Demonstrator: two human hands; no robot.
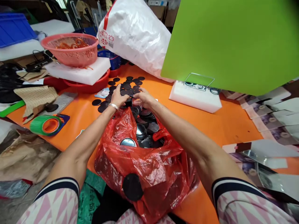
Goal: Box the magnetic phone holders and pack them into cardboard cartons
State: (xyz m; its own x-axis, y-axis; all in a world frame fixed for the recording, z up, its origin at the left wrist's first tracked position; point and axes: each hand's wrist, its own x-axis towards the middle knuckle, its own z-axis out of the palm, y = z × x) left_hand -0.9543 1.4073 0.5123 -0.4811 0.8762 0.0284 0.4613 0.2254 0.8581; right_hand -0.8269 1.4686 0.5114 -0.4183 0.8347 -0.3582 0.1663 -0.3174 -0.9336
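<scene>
A red plastic bag [149, 168] full of black round discs [147, 127] lies open on the orange table [233, 124] in front of me. More black discs [127, 84] are spread on the table just beyond the bag's mouth. My left hand [119, 97] and my right hand [143, 98] reach over the bag's far edge, fingers curled on a clump of discs between them. One disc shows its shiny silver face [128, 142] inside the bag.
A pink basket [71, 48] sits on white foam over a red basin at back left. A white sack [135, 34] and a green sheet [233, 40] stand behind. White foam block [195, 96], tape roll [46, 124], printed sheets [268, 121] at right.
</scene>
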